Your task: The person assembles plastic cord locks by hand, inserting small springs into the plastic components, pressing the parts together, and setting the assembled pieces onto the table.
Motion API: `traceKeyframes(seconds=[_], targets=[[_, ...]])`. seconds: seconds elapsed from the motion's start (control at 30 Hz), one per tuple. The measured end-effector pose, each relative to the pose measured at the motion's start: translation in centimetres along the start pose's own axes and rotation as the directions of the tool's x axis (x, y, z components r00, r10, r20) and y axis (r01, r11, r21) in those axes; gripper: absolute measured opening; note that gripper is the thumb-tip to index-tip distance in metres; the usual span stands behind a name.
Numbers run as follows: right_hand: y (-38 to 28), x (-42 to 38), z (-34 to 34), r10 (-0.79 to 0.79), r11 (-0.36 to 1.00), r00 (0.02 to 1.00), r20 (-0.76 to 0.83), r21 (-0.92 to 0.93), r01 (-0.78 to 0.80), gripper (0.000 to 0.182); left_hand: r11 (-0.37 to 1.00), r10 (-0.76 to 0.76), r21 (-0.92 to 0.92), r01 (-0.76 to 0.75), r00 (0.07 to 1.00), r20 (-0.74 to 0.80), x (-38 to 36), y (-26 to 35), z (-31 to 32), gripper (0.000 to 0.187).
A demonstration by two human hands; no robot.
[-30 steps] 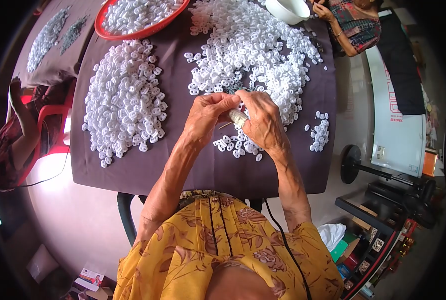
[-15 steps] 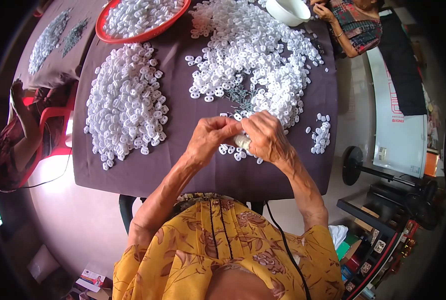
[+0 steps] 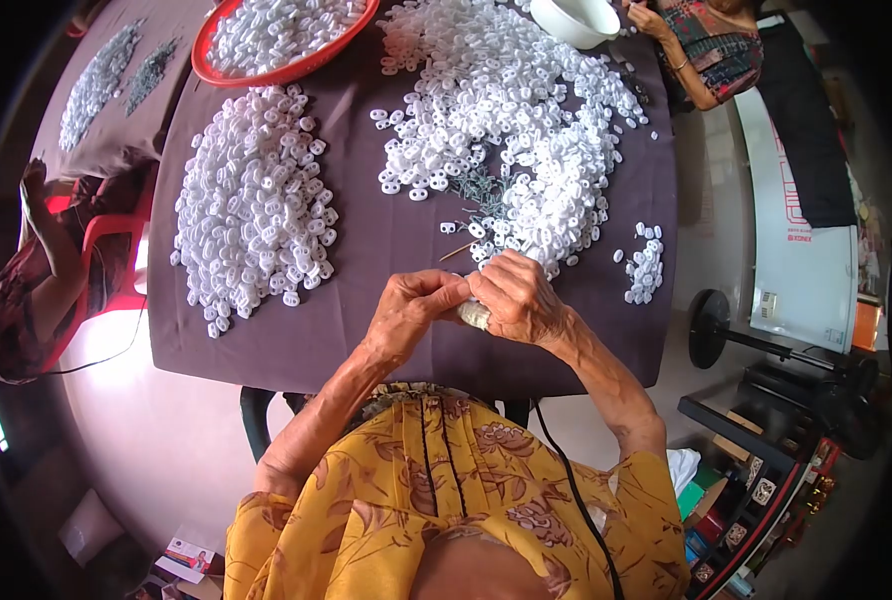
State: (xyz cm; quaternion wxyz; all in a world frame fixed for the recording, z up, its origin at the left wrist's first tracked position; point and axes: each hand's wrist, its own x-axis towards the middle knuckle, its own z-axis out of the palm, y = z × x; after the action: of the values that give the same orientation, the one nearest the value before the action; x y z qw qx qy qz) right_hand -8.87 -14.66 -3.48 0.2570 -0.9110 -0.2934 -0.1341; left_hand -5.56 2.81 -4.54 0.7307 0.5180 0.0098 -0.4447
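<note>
My left hand (image 3: pixel 412 314) and my right hand (image 3: pixel 518 300) meet over the near part of the table, fingertips pinched together. What they hold between them is hidden by the fingers; I cannot tell what it is. A pale wrapping (image 3: pixel 474 315) shows under my right hand, around what looks like a finger. Just beyond my hands lies a large spread of small white two-holed plastic pieces (image 3: pixel 556 185). Small grey pins (image 3: pixel 482 194) are heaped in a gap in that spread. A thin brown stick (image 3: pixel 457 252) rests on the cloth near my fingertips.
Left is another heap of white pieces (image 3: pixel 254 205); a small cluster (image 3: pixel 646 265) is at right. A red basket (image 3: pixel 296 72) of pieces and a white bowl (image 3: pixel 578 32) stand at the back. Another person's hand (image 3: pixel 648 20) is at the far right corner. A barbell (image 3: pixel 709 330) is beside the table.
Both my hands have moved toward my body and slightly left, still pinched together. The thin brown stick and cloth that they covered now show.
</note>
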Motion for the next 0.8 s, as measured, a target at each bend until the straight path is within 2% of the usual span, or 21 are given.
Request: traceKeyframes(seconds=[0.13, 0.17, 0.27, 0.37, 0.6, 0.7, 0.8], targets=[[0.7, 1.0, 0.2, -0.004, 1.000, 1.000, -0.006, 0.027, 0.004, 0.016, 1.000, 0.021, 0.017, -0.020, 0.999, -0.035, 0.2, 0.6, -0.1, 0.022], [0.9, 1.7, 0.1, -0.011, 0.999, 0.998, -0.062, 0.047, 0.014, 0.019, 0.999, 0.040, -0.033, -0.041, 0.999, -0.021, 0.6, 0.8, -0.2, 0.024], [1.2, 2.8, -1.3, 0.021, 0.999, 1.000, 0.011, -0.048, -0.020, 0.018, 0.988, 0.060, -0.146, -0.058, 0.998, 0.009, 1.6, 1.5, -0.4, 0.028], [1.5, 3.2, -1.2, 0.027, 0.996, 0.999, -0.019, -0.086, -0.029, 0.017, 0.962, 0.037, -0.272, -0.027, 0.999, 0.029, 2.3, 1.7, -0.8, 0.030], [0.9, 2.4, -0.5, 0.012, 0.998, 0.999, -0.043, -0.062, -0.015, 0.020, 0.995, 0.060, -0.079, -0.063, 0.997, -0.042, 1.1, 1.5, 0.0, 0.018], [-0.4, 1.0, -0.9, -0.004, 1.000, 1.000, 0.011, -0.008, 0.004, 0.016, 0.993, 0.035, -0.112, -0.039, 0.999, -0.037, -0.5, 0.7, 0.7, 0.019], [-1.0, 0.0, -1.0, -0.059, 0.998, 0.998, -0.020, -0.009, 0.059, 0.012, 0.996, -0.015, -0.091, 0.014, 1.000, -0.008, -1.3, -0.2, 0.9, 0.019]])
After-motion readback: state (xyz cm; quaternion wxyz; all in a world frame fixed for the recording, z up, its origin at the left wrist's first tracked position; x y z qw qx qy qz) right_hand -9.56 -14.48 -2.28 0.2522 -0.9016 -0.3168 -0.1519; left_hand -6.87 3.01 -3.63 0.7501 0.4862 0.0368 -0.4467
